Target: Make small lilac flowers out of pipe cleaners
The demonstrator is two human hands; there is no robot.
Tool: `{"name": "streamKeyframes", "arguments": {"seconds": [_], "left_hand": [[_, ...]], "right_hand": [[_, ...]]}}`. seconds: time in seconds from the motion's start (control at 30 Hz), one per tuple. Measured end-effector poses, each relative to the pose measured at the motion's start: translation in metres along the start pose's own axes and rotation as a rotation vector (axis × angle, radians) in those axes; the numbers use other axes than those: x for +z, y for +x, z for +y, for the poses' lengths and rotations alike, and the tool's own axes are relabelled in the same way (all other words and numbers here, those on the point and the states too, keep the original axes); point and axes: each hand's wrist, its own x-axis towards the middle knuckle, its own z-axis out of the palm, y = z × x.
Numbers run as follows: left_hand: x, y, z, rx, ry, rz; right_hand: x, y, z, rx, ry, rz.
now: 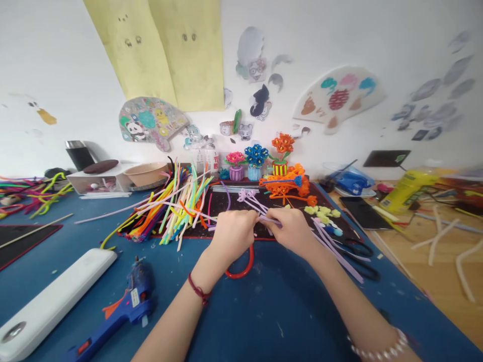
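Observation:
My left hand (233, 230) and my right hand (291, 231) are close together over the dark mat, fingers pinched. A lavender pipe cleaner (268, 219) runs between them, gripped at both sides. Just behind my fingers lie small lavender pipe-cleaner flowers (247, 195) on thin stems. A red looped handle (241, 271) pokes out below my left hand; the rest of that tool is hidden. Several loose lavender pipe cleaners (341, 254) spread to the right of my right hand, beside black-handled scissors (364, 261). Pale yellow pompom-like pieces (324, 213) sit behind them.
A multicoloured pipe-cleaner bundle (184, 206) lies to the left. Nearer me are a blue glue gun (138, 296) and a long white device (60, 301). Finished potted flowers (255, 163) and orange pipe-cleaner flowers (289, 186) stand behind. A phone (364, 212) and yellow bottle (409, 186) are right.

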Motion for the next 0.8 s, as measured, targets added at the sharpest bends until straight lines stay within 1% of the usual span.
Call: {"name": "streamKeyframes", "arguments": {"seconds": [0.07,0.13,0.17,0.2,0.23,0.27,0.33,0.4,0.47,0.5,0.6,0.67,0.73,0.8], "left_hand": [[0.001,0.002,0.001,-0.142,-0.197,-0.009],[0.002,0.004,0.001,-0.277,-0.476,-0.055],[0.002,0.005,0.0,-0.331,-0.619,-0.087],[0.002,0.006,-0.002,-0.366,-0.739,-0.115],[0.002,0.006,-0.004,-0.378,-0.819,-0.128],[0.002,0.007,-0.006,-0.367,-0.853,-0.121],[-0.001,0.007,-0.01,-0.286,-0.8,-0.057],[-0.003,0.007,-0.013,-0.182,-0.685,0.017],[-0.005,0.006,-0.016,-0.098,-0.601,0.061],[-0.005,0.005,-0.017,-0.06,-0.573,0.074],[-0.004,0.004,-0.019,0.051,-0.508,0.09],[-0.003,0.004,-0.02,0.106,-0.468,0.089],[-0.002,0.004,-0.019,0.134,-0.432,0.096],[-0.001,0.004,-0.018,0.122,-0.409,0.115]], "right_hand": [[0.001,-0.002,-0.001,-0.11,-0.139,0.081],[0.001,-0.004,-0.003,-0.209,-0.225,0.134],[0.001,-0.004,-0.004,-0.234,-0.235,0.145],[0.0,-0.004,-0.005,-0.228,-0.216,0.149],[-0.001,-0.003,-0.006,-0.187,-0.166,0.144],[-0.002,-0.002,-0.007,-0.119,-0.079,0.123],[-0.006,0.001,-0.008,0.064,0.221,0.012],[-0.01,0.003,-0.008,0.24,0.605,-0.14],[-0.014,0.004,-0.007,0.369,0.928,-0.245],[-0.015,0.004,-0.007,0.416,1.032,-0.281],[-0.017,0.002,-0.005,0.486,1.172,-0.393],[-0.016,0.001,-0.004,0.499,1.202,-0.418],[-0.015,0.001,-0.004,0.51,1.21,-0.372],[-0.013,0.002,-0.004,0.505,1.187,-0.3]]}}
